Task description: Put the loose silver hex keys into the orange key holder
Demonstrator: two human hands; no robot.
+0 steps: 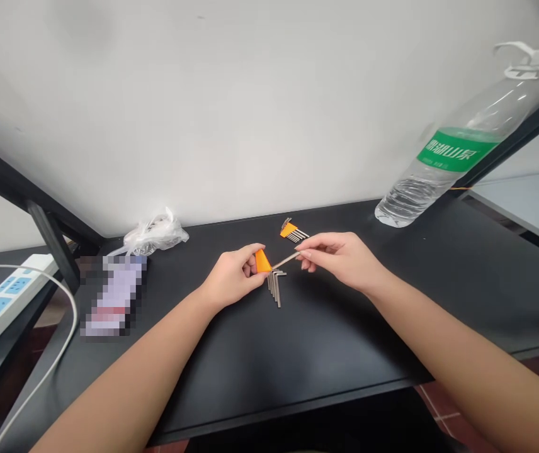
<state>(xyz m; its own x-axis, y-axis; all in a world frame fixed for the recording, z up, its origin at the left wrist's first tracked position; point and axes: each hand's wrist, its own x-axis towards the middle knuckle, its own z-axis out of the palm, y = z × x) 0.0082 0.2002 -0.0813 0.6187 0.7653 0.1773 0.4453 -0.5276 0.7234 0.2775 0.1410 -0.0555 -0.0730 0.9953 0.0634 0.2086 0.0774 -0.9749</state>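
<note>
Between the thumb and fingers of my left hand (234, 274) is an orange hex key holder (262, 261), held above the black desk. My right hand (333, 257) pinches one end of a metal hex key (286, 259), whose other end meets the holder's lower right corner; whether it sits inside a hole I cannot tell. Just below, several loose L-shaped hex keys (275, 289) lie side by side on the desk. Behind my hands rests a second orange holder (289, 230) with several hex keys in it.
A large water bottle (458, 151) with a green label stands at the back right. At the left lie a crumpled clear plastic bag (156, 233) and a pixelated purple item (117, 296). A white power strip (7, 296) and cable (73, 314) are farther left, beside the black desk (298, 365).
</note>
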